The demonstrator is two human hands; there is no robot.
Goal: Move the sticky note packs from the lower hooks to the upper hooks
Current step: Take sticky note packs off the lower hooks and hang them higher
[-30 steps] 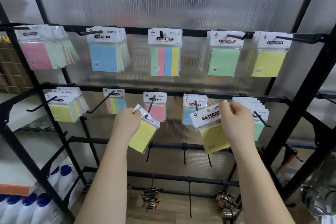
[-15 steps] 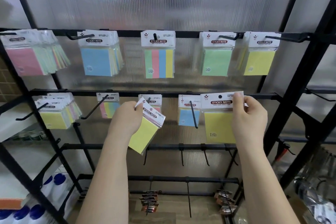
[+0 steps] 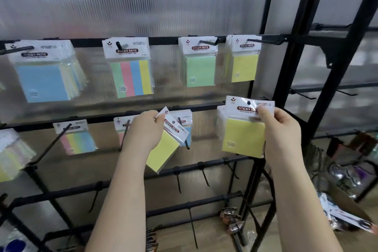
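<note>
The right hand (image 3: pixel 281 129) pinches the white header card of a yellow sticky note pack in clear wrap (image 3: pixel 244 129) between thumb and curled fingers, holding it upright and facing the camera, in front of the lower black rail (image 3: pixel 200 107) and below the upper-row yellow pack (image 3: pixel 244 59) that hangs on the far-right upper hook (image 3: pixel 263 40). The punched hole in the held pack's card is free of any hook. The left hand (image 3: pixel 143 131) grips a second yellow sticky note pack (image 3: pixel 165 145) by the top corner of its card, the pack tilted so its lower edge swings toward the left forearm; it sits in front of the lower-row blue pack (image 3: pixel 187 127), and it appears to be off the hook, though the blur makes that hard to confirm. On the upper black rail (image 3: pixel 163 40) hang a blue-fronted bundle of packs (image 3: pixel 45 73), a four-colour striped pack (image 3: pixel 131 67) and a green pack (image 3: pixel 199 63). The lower row also carries a pastel striped pack (image 3: pixel 76 137) left of the left hand. Behind everything stands a ribbed translucent plastic panel (image 3: pixel 133 0)
</note>
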